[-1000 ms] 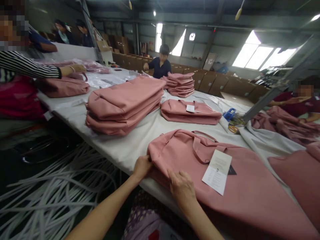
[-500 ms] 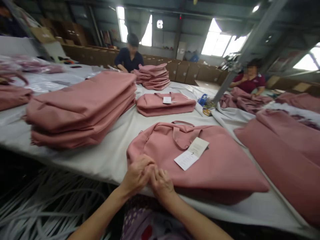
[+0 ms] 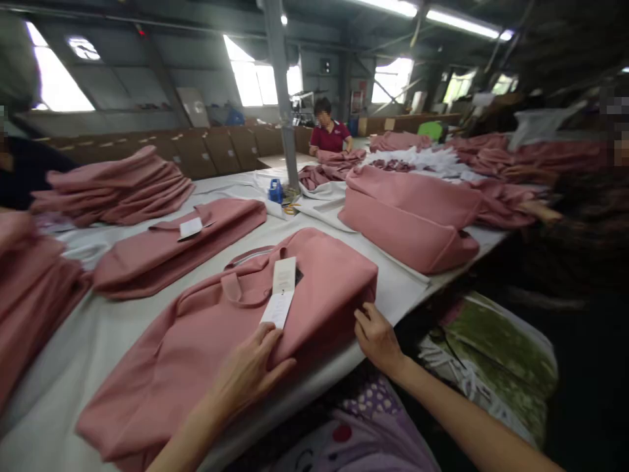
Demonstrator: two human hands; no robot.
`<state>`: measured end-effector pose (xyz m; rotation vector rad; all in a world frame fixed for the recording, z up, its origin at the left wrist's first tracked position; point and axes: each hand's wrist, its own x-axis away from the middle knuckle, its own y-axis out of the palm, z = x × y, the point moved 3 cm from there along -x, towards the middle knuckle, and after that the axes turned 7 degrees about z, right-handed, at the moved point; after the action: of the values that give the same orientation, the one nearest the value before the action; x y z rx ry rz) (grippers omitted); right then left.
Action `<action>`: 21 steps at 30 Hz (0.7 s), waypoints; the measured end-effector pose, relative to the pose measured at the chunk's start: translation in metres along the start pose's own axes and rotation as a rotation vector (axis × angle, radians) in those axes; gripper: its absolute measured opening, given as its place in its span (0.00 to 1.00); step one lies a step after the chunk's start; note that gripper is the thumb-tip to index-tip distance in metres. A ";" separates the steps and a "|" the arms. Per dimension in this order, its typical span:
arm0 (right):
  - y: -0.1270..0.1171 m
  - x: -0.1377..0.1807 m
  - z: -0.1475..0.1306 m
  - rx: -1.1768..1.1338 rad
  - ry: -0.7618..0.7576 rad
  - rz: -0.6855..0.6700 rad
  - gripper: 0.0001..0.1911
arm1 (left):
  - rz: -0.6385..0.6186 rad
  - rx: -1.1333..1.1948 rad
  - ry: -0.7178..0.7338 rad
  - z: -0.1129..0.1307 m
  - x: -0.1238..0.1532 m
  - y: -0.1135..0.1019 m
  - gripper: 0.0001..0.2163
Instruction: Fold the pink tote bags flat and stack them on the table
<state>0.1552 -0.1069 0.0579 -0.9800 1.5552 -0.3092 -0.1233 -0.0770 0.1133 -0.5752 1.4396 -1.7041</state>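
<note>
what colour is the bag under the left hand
The bag under the left hand is dusty pink, best seen in the head view.

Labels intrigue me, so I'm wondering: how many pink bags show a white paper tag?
2: the near bag, by the left hand, and a second bag just beyond it. Others may be hidden.

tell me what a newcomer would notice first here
Likely the large pink bag lying at the near edge of the white-covered table, its white tag resting on top beside a handle. Farther back, a blue object stands out near the visible lower end of the grey post, and bright windows glare along the far wall.
</note>
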 end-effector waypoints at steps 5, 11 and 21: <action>0.004 0.000 0.027 0.107 0.030 -0.114 0.19 | -0.039 -0.232 0.133 0.076 -0.098 0.002 0.33; 0.002 -0.004 0.029 0.163 0.073 -0.227 0.26 | -0.211 -0.363 0.227 0.090 -0.149 0.009 0.41; 0.018 -0.023 0.031 0.158 0.142 -0.375 0.18 | -0.386 -0.261 0.408 0.088 -0.129 0.048 0.31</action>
<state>0.1750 -0.0693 0.0538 -1.1417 1.4420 -0.7675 0.0314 -0.0243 0.1091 -0.7106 1.9601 -2.0316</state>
